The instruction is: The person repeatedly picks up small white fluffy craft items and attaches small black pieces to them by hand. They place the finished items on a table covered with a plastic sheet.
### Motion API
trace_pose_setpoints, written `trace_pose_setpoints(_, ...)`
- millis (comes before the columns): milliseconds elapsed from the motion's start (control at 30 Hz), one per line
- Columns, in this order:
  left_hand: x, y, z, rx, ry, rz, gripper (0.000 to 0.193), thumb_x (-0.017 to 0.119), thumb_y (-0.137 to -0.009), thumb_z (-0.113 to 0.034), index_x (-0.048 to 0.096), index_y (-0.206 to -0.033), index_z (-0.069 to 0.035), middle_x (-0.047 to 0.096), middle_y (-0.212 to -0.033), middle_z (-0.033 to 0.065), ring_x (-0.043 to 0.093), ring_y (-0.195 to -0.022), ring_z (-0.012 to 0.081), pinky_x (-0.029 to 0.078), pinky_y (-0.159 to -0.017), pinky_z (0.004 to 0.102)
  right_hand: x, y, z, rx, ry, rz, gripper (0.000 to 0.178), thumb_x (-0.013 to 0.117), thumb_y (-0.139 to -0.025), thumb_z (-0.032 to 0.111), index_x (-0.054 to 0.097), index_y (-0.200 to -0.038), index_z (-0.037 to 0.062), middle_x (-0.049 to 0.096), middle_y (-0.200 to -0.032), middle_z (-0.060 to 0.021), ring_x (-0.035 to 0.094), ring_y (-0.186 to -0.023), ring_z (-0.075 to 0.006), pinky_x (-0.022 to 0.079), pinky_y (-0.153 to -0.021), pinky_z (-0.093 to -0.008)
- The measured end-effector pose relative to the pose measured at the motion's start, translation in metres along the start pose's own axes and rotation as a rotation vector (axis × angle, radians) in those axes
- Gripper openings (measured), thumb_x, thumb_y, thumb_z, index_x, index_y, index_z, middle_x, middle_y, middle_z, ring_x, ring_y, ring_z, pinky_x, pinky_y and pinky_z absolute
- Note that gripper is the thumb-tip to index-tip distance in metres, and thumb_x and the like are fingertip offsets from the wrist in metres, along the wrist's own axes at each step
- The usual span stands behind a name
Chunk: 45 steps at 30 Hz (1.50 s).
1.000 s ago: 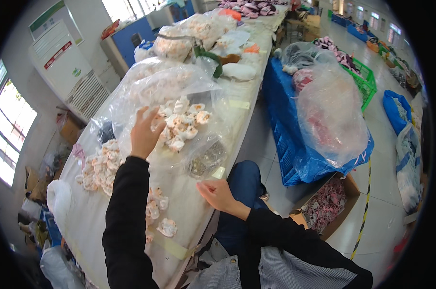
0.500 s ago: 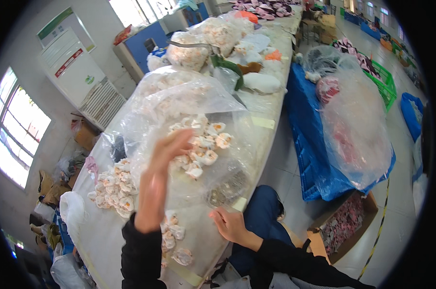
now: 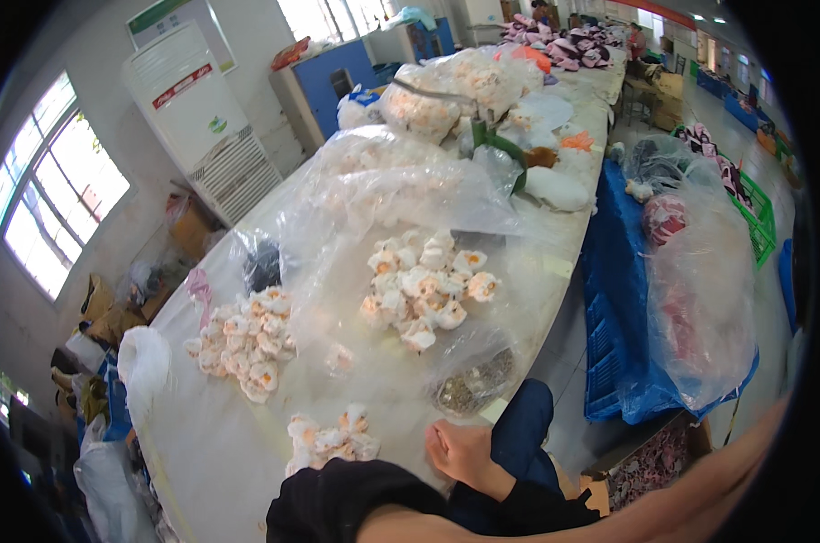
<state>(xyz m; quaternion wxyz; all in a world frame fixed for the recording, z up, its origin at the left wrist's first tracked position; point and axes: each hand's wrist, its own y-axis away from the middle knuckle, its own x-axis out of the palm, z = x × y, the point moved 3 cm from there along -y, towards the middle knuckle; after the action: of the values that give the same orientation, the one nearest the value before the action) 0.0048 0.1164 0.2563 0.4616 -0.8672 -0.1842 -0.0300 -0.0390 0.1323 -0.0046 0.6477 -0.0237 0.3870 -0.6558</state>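
Observation:
My right hand (image 3: 464,452) is closed in a fist at the table's near edge; what is inside it, if anything, is hidden. Just beyond it lies a clear bag of dark, grainy bits (image 3: 475,380). My left forearm (image 3: 600,529) sweeps across the bottom of the view toward the right rim, its black sleeve pushed up. The left hand itself is out of the picture. White puffy popcorn-like pieces with orange patches lie in a middle pile (image 3: 424,285), a left pile (image 3: 247,339) and a small near group (image 3: 333,439), partly covered by my sleeve.
A large clear plastic bag (image 3: 401,195) spreads behind the middle pile. Stuffed bags (image 3: 464,86) and a green metal clamp-like tool (image 3: 500,149) stand farther back. To the right are a blue crate (image 3: 609,335) and a cardboard box of pink-grey scraps (image 3: 650,462).
My raised left hand has left the table area, and its forearm now crosses low to the right. The right fist stays by the table edge. The view has shifted.

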Motion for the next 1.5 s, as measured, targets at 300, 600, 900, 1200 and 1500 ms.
trace_pose_setpoints(300, 0.006, 0.005, 0.004, 0.013, 0.084, -0.014, 0.145, 0.023, -0.075, -0.101, 0.029, -0.148, 0.024, 0.018, -0.157, 0.0477, 0.034, -0.146, 0.0516, 0.037, -0.112, 0.0564, 0.002, 0.001, 0.001, -0.004, -0.004, -0.014, 0.018, 0.073, -0.089, 0.016, 0.061, -0.075, 0.0132, 0.056, -0.056, -0.0073, 0.06, -0.049, -0.0295, 0.045, -0.047, -0.0416)
trace_pose_setpoints(600, 0.021, 0.013, -0.007, -0.021, 0.136, -0.049, 0.165, 0.013, -0.064, -0.112, 0.019, -0.153, 0.027, 0.01, -0.161, 0.0502, 0.025, -0.152, 0.055, 0.029, -0.117, 0.061, 0.003, 0.001, 0.003, -0.02, 0.013, -0.013, 0.014, 0.073, -0.088, 0.017, 0.064, -0.078, 0.0143, 0.058, -0.058, -0.0075, 0.061, -0.051, -0.0302, 0.046, -0.047, -0.0419)
trace_pose_setpoints(900, 0.004, -0.004, 0.008, -0.005, 0.008, -0.089, 0.156, 0.006, -0.072, -0.107, 0.031, -0.149, 0.026, 0.031, -0.156, 0.0439, 0.045, -0.137, 0.0487, 0.038, -0.107, 0.0536, 0.003, 0.001, -0.004, -0.053, 0.027, -0.001, 0.015, 0.071, -0.09, 0.016, 0.068, -0.076, 0.0106, 0.054, -0.054, -0.0038, 0.058, -0.046, -0.0249, 0.043, -0.045, -0.0363)
trace_pose_setpoints(1200, -0.056, 0.082, -0.13, 0.108, -0.518, -0.736, 0.061, 0.036, -0.109, -0.047, 0.062, -0.082, 0.0, 0.061, -0.113, 0.0211, 0.057, -0.083, 0.0235, 0.048, -0.08, 0.034, 0.004, -0.002, 0.006, -0.016, -0.017, 0.032, 0.026, 0.072, -0.089, 0.024, 0.059, -0.069, 0.0146, 0.057, -0.056, -0.0083, 0.059, -0.048, -0.0311, 0.046, -0.045, -0.0432)
trace_pose_setpoints(1500, -0.128, 0.204, -0.178, 0.129, -1.252, -1.465, 0.06, 0.04, -0.115, -0.043, 0.059, -0.071, -0.007, 0.036, -0.05, -0.0029, 0.028, -0.046, 0.0072, 0.022, -0.049, 0.0265, 0.006, 0.004, 0.0, -0.029, 0.026, 0.045, 0.017, 0.071, -0.089, 0.023, 0.068, -0.076, 0.0133, 0.057, -0.054, -0.0056, 0.061, -0.047, -0.0275, 0.046, -0.046, -0.04)
